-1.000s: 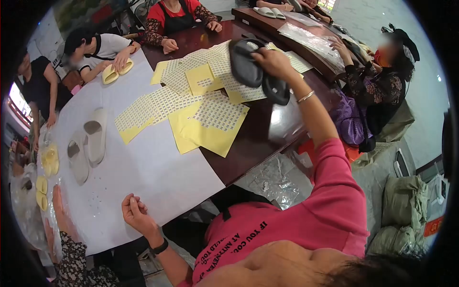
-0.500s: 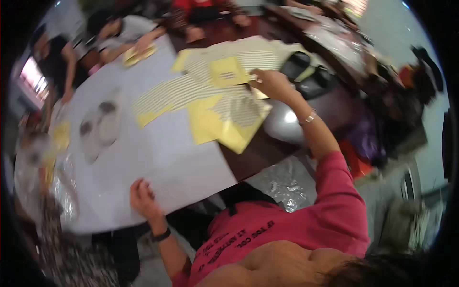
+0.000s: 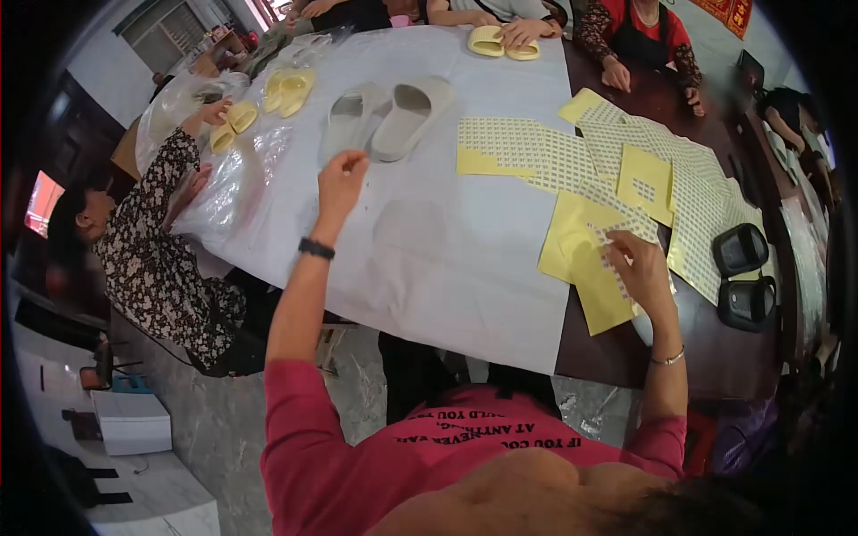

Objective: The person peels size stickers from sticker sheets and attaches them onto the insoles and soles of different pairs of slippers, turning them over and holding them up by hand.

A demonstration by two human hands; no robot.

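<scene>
My left hand [image 3: 341, 188] hovers just in front of a pair of grey slide slippers [image 3: 418, 105] on the white-covered table [image 3: 483, 268]. Its fingers are pinched together; what they hold, if anything, is too small to name. My right hand [image 3: 636, 266] is over the near yellow label sheet [image 3: 597, 299], thumb and fingers curled inward. Whether a label sits between those fingertips is hidden. Several label sheets [image 3: 706, 196] with rows of small printed stickers overlap across the table's right side. A small yellow sheet [image 3: 645, 183] with few stickers lies on top.
Black slippers [image 3: 742, 250] rest at the right. Across the table, a person's hands touch yellow slippers [image 3: 487, 40]. At left, a person in a floral top [image 3: 147, 241] reaches for yellow slippers [image 3: 234, 121] beside clear plastic bags [image 3: 237, 188]. Another yellow pair [image 3: 289, 91] lies nearby.
The view has swung left. My left hand has gone from the table's near edge forward to the grey slippers. My right hand has drawn back from the small sheet to the nearer one.
</scene>
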